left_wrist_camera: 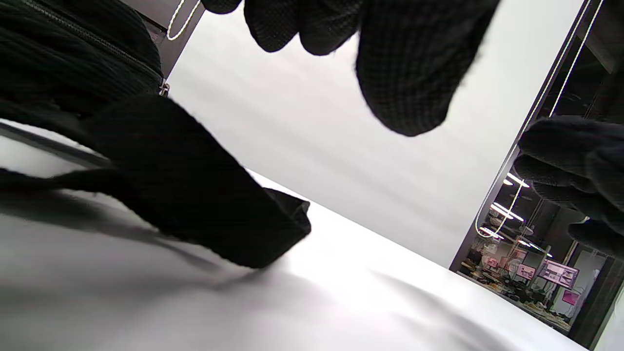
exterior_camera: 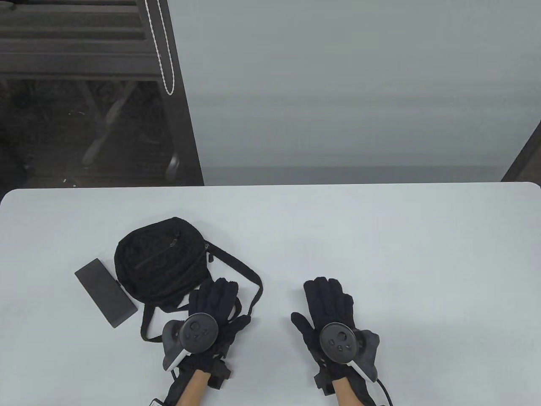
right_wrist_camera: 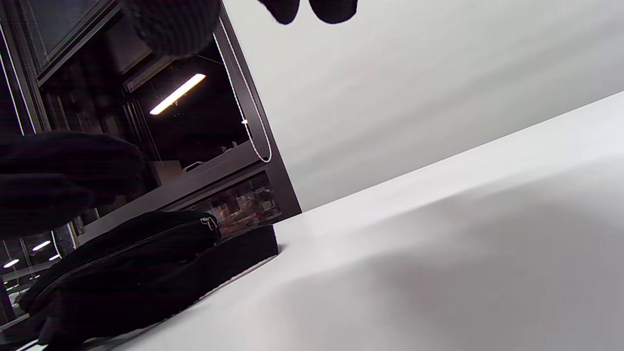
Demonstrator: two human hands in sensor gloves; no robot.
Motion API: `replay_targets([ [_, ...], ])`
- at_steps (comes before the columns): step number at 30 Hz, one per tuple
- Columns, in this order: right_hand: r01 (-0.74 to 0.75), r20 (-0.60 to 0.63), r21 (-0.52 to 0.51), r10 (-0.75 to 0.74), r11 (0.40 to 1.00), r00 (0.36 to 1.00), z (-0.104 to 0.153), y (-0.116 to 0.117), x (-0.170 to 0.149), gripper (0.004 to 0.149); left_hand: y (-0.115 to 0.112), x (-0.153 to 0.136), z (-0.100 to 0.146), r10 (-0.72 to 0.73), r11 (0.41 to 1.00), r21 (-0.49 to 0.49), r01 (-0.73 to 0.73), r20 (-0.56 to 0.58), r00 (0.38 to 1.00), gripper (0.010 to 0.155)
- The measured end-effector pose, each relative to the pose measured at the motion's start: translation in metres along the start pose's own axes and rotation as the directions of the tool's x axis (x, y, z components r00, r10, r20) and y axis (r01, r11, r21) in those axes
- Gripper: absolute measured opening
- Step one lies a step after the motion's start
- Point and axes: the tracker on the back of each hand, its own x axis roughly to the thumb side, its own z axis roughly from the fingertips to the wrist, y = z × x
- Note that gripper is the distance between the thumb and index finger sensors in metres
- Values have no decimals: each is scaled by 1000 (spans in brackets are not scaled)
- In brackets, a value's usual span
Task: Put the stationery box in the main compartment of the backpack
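1. Nearest the table's [exterior_camera: 380,237] front edge, my right hand [exterior_camera: 327,315] lies flat, palm down, fingers spread and pointing toward the far edge. Its grip is apart and holds nothing.

2. My left hand [exterior_camera: 211,313] is beside it, toward the left. Its fingers reach over the backpack's strap [exterior_camera: 247,270], which loops across the table under and around them. In the left wrist view the fingertips [left_wrist_camera: 404,73] hang above the surface with nothing between them, so I take this grip as apart too; whether it touches the strap I cannot tell.

3. Just beyond my left hand sits the backpack [exterior_camera: 162,260], a small black rounded bag lying flat, left of the table's middle. A zipper line runs across its top face, and from what I see it looks closed.

4. The stationery box [exterior_camera: 105,292] lies to the backpack's left, just beside it, toward the table's left edge. It is a flat dark rectangle resting on its broad face. Its long axis runs diagonally: one short end points toward the far left corner, the other toward the front edge and my left hand.

5. As I judge it, the task has barely begun: the box is outside the bag and untouched. Left to do: open the main compartment, pick up the box, and slide it in.
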Motion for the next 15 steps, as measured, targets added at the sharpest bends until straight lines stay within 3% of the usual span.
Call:
replay_targets([
  [3, 7, 0, -6, -7, 1000, 1000, 0, 0, -1, 73, 9, -1, 0, 24, 1000, 5, -24, 23, 999, 77],
  [7, 41, -4, -12, -41, 999, 999, 0, -2, 0, 73, 35, -14, 3, 82, 996, 39, -83, 28, 996, 75],
  [10, 40, 8, -11, -40, 999, 999, 0, -2, 1, 72, 59, -33, 0, 43, 997, 60, -44, 17, 999, 73],
  [15, 47, 9, -4, -46, 999, 999, -1, -4, -1, 72, 97, -88, -13, -44, 997, 59, 53, -146, 988, 69],
])
